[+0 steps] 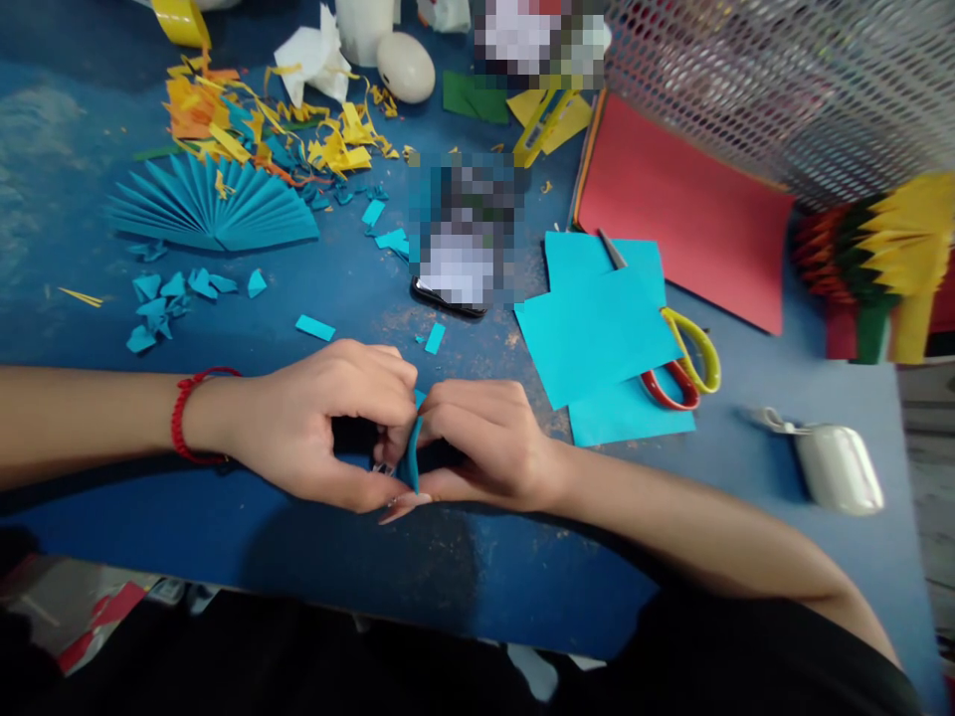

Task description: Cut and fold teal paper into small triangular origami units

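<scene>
Between both hands, low over the blue table, is a small folded piece of blue paper (413,455). My left hand (328,423), with a red cord bracelet at the wrist, pinches it from the left. From the other side my right hand (481,438) grips it, thumb below and fingers curled over the top. Fingers cover much of the paper. Right of my hands lie several flat blue sheets (604,333). Scissors (671,388) with red and yellow handles rest partly under them. A pleated blue paper fan (216,209) is spread at the left.
Small blue folded pieces (160,303) lie left, below yellow and orange scraps (261,124). Ahead is a phone (463,268), partly blurred. A red sheet (686,199) leans by a metal mesh basket (746,89). A white case (840,467) sits near the table's right edge.
</scene>
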Demonstrator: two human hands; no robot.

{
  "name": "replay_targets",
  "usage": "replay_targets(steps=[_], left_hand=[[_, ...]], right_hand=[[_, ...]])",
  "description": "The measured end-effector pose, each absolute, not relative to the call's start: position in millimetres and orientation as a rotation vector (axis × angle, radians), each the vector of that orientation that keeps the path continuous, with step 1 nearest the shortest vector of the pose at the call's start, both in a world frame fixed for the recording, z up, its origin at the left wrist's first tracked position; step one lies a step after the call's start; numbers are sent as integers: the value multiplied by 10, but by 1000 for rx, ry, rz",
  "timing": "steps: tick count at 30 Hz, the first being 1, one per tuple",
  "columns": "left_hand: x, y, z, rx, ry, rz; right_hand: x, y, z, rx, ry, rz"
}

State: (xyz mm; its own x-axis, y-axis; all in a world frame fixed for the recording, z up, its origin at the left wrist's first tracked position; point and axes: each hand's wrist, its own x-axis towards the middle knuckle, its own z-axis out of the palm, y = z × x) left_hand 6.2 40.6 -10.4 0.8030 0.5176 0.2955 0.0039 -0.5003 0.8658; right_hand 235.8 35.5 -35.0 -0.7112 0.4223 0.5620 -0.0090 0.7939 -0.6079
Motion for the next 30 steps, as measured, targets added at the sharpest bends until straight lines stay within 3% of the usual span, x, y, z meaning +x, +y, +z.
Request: replay_targets(steps=[30], left_hand=[[83, 394, -42, 1927, 490, 648]], right_hand=[[2333, 357, -317, -354, -2231, 818]])
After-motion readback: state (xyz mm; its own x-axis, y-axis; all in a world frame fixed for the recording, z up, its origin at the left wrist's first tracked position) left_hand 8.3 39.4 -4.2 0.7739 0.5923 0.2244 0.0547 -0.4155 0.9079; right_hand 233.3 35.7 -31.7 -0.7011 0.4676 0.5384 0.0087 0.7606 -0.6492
